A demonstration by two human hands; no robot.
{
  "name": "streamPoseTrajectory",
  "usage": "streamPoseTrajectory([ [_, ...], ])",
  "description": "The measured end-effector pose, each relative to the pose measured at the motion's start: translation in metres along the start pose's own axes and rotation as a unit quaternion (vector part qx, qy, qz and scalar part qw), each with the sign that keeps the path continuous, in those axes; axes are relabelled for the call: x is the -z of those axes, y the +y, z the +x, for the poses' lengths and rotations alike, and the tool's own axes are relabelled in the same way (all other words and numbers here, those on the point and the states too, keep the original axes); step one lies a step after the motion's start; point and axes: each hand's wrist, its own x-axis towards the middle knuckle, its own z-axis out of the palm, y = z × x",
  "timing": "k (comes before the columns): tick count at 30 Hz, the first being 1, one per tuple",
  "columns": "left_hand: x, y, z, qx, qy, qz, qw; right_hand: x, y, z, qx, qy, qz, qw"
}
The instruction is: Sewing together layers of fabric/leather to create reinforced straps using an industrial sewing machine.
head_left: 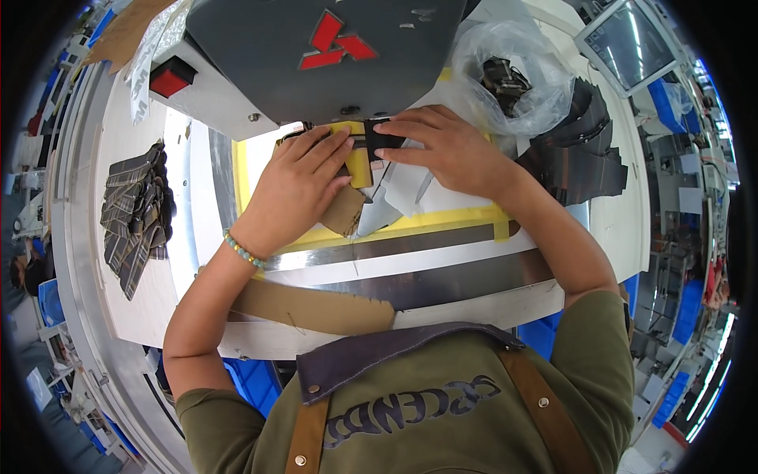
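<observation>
Under the dark grey machine head, both hands work at a small spot on the work plate. My left hand lies with its fingers stretched over a yellow-taped piece, the fingertips resting on its upper part. My right hand holds a small dark flat piece between thumb and fingers, right beside the yellow tape. A torn brown cardboard bit sits below my left hand. The machine's working point is hidden by its head and my fingers.
A stack of dark plaid pieces lies at left, and dark cut pieces lie at right. A clear plastic bag holds more dark bits. A screen stands far right. Brown cardboard lies along the front edge.
</observation>
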Motion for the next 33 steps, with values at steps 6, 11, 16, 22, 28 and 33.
streamPoseTrajectory([
  [6, 0.003, -0.001, 0.002, 0.001, -0.006, -0.005, 1.0, 0.0, 0.001, 0.001, 0.0, 0.007, -0.006, 1.0],
  [11, 0.001, -0.005, 0.005, -0.002, -0.002, 0.002, 1.0, -0.001, 0.005, 0.005, 0.005, 0.015, -0.016, 1.0],
  [16, 0.001, -0.008, 0.009, 0.002, -0.013, 0.007, 1.0, 0.0, 0.009, 0.006, 0.008, 0.025, -0.028, 0.999],
  [22, -0.002, -0.013, 0.016, 0.017, -0.005, 0.026, 1.0, -0.007, 0.021, 0.01, 0.011, 0.049, -0.045, 0.998],
  [28, -0.009, -0.027, 0.024, 0.064, -0.019, -0.022, 0.998, -0.013, 0.04, 0.017, 0.02, 0.065, -0.059, 0.996],
  [33, -0.022, -0.047, 0.015, 0.155, 0.044, -0.127, 0.979, -0.01, 0.039, 0.014, 0.025, 0.117, -0.092, 0.989],
])
